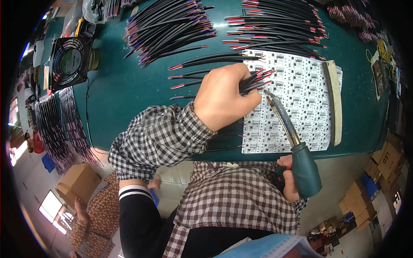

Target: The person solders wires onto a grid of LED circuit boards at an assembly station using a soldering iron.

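Note:
My left hand [224, 95] is closed round a bunch of thin black cables [253, 81], whose stripped red and white ends point right over a white sheet of circuit boards [289, 124]. In my right hand [290, 182], near the table's front edge, is a soldering gun [306, 170] with a green body. Its metal tip slants up and left, close to the cable ends; whether it touches the sheet I cannot tell. More black cables [185, 77] lie side by side under and left of my left hand, partly hidden by it. A pale bar [337, 103] lies along the sheet's right edge.
Cable piles [167, 26] lie at the far left of the green table [112, 103], with another red-and-white-ended pile [275, 23] at the far middle. A black fan [71, 62] stands on the left. Cable bundles [56, 129] hang over the left edge. Another person [97, 210] is at lower left.

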Tool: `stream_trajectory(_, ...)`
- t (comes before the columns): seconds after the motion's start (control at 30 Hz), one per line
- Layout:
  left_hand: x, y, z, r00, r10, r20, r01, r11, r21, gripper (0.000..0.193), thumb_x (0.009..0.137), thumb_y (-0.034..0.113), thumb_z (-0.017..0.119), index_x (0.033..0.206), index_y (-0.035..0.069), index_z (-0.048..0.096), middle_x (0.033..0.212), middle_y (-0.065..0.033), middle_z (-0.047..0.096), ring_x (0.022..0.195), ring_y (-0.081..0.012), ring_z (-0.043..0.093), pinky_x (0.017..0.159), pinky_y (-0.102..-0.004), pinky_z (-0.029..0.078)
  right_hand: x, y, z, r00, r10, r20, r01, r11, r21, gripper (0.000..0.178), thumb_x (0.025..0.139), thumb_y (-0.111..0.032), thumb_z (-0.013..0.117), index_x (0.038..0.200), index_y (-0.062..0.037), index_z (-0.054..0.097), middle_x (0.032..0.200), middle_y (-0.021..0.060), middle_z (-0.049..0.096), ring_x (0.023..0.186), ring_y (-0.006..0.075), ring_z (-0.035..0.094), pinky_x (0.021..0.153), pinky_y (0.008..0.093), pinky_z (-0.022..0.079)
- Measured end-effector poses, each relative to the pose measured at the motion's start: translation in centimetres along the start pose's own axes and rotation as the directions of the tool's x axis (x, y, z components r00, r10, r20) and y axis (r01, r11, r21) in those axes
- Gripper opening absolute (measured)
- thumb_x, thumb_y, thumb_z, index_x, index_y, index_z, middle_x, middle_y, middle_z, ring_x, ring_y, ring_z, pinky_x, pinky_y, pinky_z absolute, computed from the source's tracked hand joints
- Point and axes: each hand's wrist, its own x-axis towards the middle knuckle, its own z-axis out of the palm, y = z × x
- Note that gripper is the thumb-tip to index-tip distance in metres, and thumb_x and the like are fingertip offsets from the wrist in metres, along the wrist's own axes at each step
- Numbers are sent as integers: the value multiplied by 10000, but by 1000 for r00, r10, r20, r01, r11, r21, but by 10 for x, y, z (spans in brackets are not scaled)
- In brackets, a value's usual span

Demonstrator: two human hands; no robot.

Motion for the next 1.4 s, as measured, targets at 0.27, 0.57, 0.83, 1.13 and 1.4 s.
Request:
stream_trajectory(0.27, 0, -1, 0, 1000, -13, 3, 13, 1000, 9, 197, 722, 113, 684, 775, -51, 588, 648, -134, 589, 584, -156, 538, 580, -315, 453, 3, -4, -3, 999, -9, -31, 9, 1000, 17, 341, 847, -189, 728, 1068, 55, 637, 998, 164, 689, 878, 248, 672, 826, 374, 532)
stream_trajectory(0.57, 0, -1, 1, 1000, 4, -15, -4, 1000, 11, 206, 719, 124, 685, 767, -49, 585, 650, -138, 593, 580, -162, 538, 576, -318, 453, 7, -7, -3, 1000, 3, -31, -1, 998, 63, 381, 852, -221, 725, 1106, 44, 623, 994, 160, 680, 903, 248, 665, 845, 365, 520)
stream_trajectory(0.83, 2, 0, 2, 999, 13, -31, -13, 1000, 5, 207, 715, 125, 687, 749, -48, 579, 638, -142, 592, 568, -165, 543, 568, -322, 454, 7, -17, 4, 997, 56, -59, -48, 990, 133, 337, 839, -157, 732, 1084, 53, 633, 1012, 169, 668, 933, 244, 664, 817, 352, 551)
stream_trajectory(1.13, 2, 0, 1, 1000, 6, -20, -5, 1000, 21, 207, 719, 125, 683, 756, -49, 578, 642, -149, 592, 567, -182, 554, 568, -325, 455, 9, -14, 4, 995, 81, -53, -70, 983, 172, 313, 813, -99, 749, 1066, 54, 647, 1028, 176, 659, 927, 238, 672, 798, 332, 575)
stream_trajectory(1.4, 2, 0, -1, 1000, -6, 5, 6, 1000, 25, 220, 725, 136, 683, 799, -56, 603, 671, -159, 607, 586, -194, 566, 587, -330, 465, 9, -12, 2, 997, 72, -39, -68, 993, 97, 289, 794, -111, 766, 1023, 34, 665, 979, 162, 688, 894, 239, 663, 813, 359, 533)
